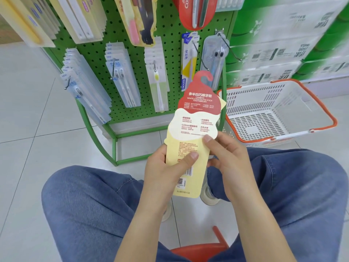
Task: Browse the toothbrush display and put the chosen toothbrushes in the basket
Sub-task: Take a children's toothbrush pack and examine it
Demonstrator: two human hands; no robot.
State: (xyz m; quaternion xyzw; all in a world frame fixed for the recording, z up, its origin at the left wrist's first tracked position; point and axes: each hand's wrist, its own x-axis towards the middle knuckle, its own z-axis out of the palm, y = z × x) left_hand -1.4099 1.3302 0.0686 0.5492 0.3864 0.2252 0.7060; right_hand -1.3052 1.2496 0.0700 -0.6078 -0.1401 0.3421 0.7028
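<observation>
Fingers of both hands are clamped on the pack (192, 133), a tall ice-cream-shaped toothbrush card with a red hooked top, a white middle and a pale yellow lower part carrying print, a barcode and a QR code. The left hand (166, 167) grips its lower left edge, thumb laid across the printed face and the other fingers curled behind. The right hand (226, 157) pinches the right edge, thumb tip pressed on the white band, the other fingers behind the card. The pack is held upright, its printed back toward the camera, above the gap between the person's knees in blue jeans.

Just beyond it stands the green pegboard rack (170, 44), with packs of toothbrushes hanging on hooks in rows; a red pack (196, 12) hangs at the far top. To the right of the rack, on the pale tiled floor (28, 129), sits the basket (236, 133), white with orange rim and handle, well apart from the held pack and with no goods visible inside. Far right are stacked green-and-white cartons (283, 44). A red stool (200, 252) shows at the near edge.
</observation>
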